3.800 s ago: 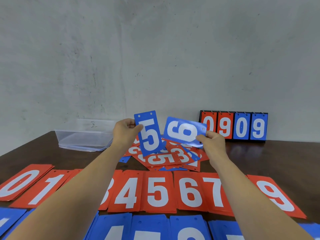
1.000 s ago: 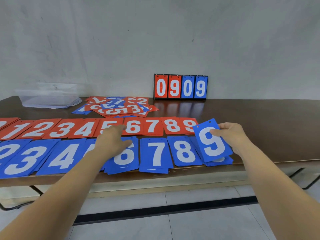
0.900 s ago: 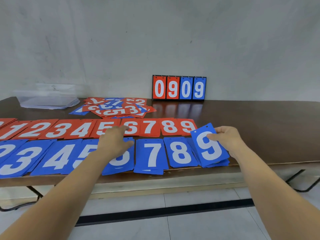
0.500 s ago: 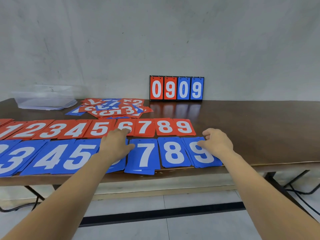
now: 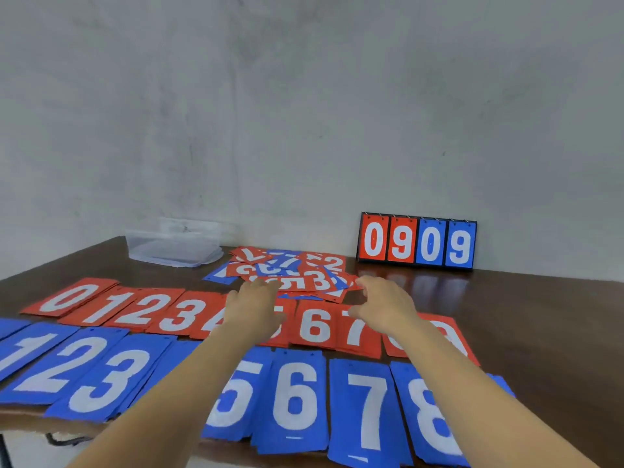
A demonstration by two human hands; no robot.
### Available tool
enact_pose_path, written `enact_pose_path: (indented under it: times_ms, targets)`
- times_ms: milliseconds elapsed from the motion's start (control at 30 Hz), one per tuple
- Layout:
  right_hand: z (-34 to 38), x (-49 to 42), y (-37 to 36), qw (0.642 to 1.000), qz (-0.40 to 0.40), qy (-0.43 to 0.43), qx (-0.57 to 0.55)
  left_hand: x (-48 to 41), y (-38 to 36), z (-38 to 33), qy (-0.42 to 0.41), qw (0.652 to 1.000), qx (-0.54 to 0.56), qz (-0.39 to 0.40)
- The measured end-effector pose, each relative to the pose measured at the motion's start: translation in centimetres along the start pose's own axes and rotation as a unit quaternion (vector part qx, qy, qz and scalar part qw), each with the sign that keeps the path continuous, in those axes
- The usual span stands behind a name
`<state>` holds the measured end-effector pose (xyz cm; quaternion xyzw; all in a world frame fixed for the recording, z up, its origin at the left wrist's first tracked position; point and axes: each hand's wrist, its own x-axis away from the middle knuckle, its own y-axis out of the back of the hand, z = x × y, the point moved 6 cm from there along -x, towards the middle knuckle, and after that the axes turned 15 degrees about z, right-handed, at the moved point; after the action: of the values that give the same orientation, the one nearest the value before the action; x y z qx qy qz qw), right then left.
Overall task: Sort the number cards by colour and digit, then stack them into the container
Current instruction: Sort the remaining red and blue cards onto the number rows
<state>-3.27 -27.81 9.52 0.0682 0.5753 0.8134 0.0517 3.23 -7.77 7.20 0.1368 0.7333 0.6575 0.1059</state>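
Observation:
A loose heap of mixed red and blue number cards (image 5: 297, 271) lies at the table's middle back. In front of it runs a red row (image 5: 141, 310) of sorted digits, and a blue row (image 5: 293, 396) lies along the near edge. My left hand (image 5: 255, 305) reaches over the red row, its fingertips at the heap's near edge, holding nothing. My right hand (image 5: 385, 307) hovers just right of the heap with relaxed, spread fingers, also empty. The clear plastic container (image 5: 174, 246) stands at the back left.
A small flip scoreboard (image 5: 417, 243) showing 0909 stands against the wall at the back right. The dark wooden table (image 5: 540, 315) extends to the right of the card rows. My forearms cover parts of the red 4, 5, 8, 9 and blue 4, 9 piles.
Both hands put down their blue cards on the near row, the 9 at the right end, then lifted away and moved forward to the unsorted heap. The camera moved closer.

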Motion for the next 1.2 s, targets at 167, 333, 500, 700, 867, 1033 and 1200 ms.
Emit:
enact_pose_path:
  times_ms: [167,333,500,700,867,1033,1200]
  targets:
    - [5.2,-6.2,-0.9,1.0,-0.009,0.006,0.022,-4.5,1.9,5.5,-0.004,1.0,-0.006,-0.019]
    - [7.9,-11.7,-1.9,0.998,-0.021,-0.019,0.054,-10.1,2.3,10.5,-0.022,0.999,-0.006,-0.033]
    - [8.2,-15.9,-3.7,0.997,-0.006,-0.058,0.055,-15.2,1.4,13.5,-0.033,0.999,-0.006,-0.005]
    - [5.3,-19.0,-5.6,0.99,0.002,-0.134,0.042,-19.9,-1.1,14.2,-0.053,0.997,0.047,0.033]
    - [2.5,-21.3,-6.5,0.984,-0.008,-0.18,0.01,-22.7,-3.2,10.2,-0.137,0.974,0.165,0.074]
    - [0.9,-24.0,-8.1,0.979,0.026,-0.203,-0.009,-24.4,-5.0,7.3,-0.161,0.97,0.102,0.152]
    - [0.0,-24.8,-8.2,0.972,0.049,-0.226,-0.028,-25.6,-5.2,7.0,-0.147,0.97,0.067,0.181]
